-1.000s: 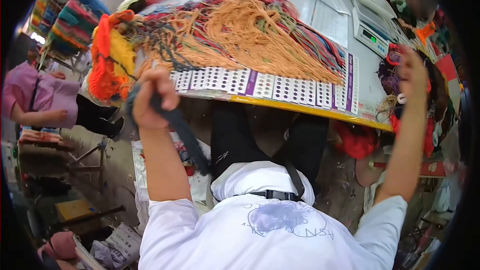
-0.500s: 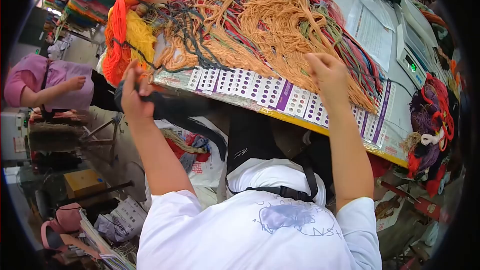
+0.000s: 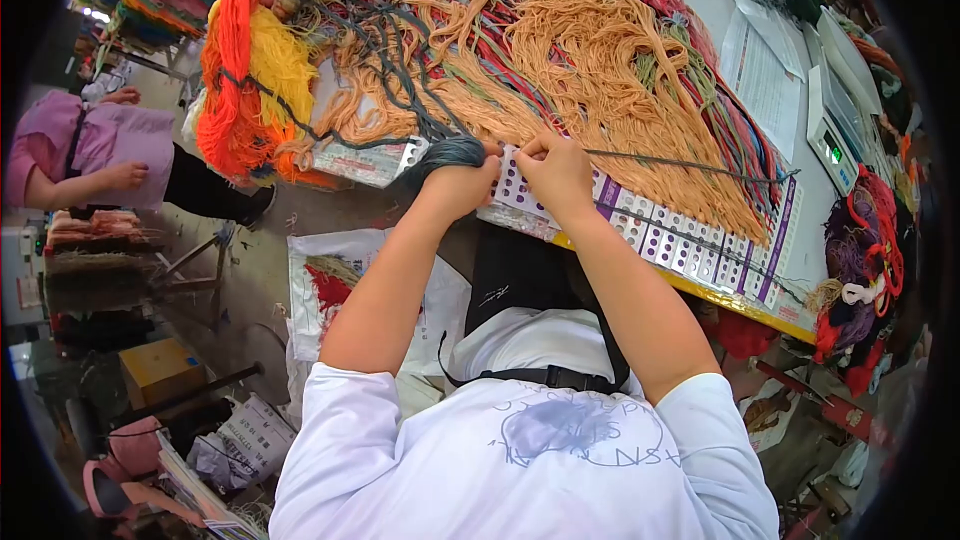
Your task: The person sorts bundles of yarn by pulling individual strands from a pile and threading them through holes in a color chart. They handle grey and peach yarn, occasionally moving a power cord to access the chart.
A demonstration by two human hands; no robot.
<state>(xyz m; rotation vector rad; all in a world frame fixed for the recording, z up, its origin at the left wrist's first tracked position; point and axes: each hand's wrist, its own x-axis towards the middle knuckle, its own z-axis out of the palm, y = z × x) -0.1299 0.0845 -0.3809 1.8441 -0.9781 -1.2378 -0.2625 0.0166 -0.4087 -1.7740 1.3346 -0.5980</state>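
Note:
My left hand is closed around a bundle of dark grey-green yarn at the table's near edge. Right beside it, my right hand is closed in a pinch over the white-and-purple punched cards. Dark yarn strands run rightward from this hand across the cards; its fingertips hide the exact grip. Behind both hands lie long peach-orange yarn strands, spread over red, green and blue ones. More dark yarn trails over the peach strands at the left.
Orange yarn and yellow yarn hang at the table's left corner. On the right stand a digital scale and paper sheets, with a tangled purple-red yarn pile nearby. A person in pink stands at the left.
Both hands have come together at the cards from wide apart. The dark yarn is now gathered in my left hand, and dark strands now lie across the cards to the right.

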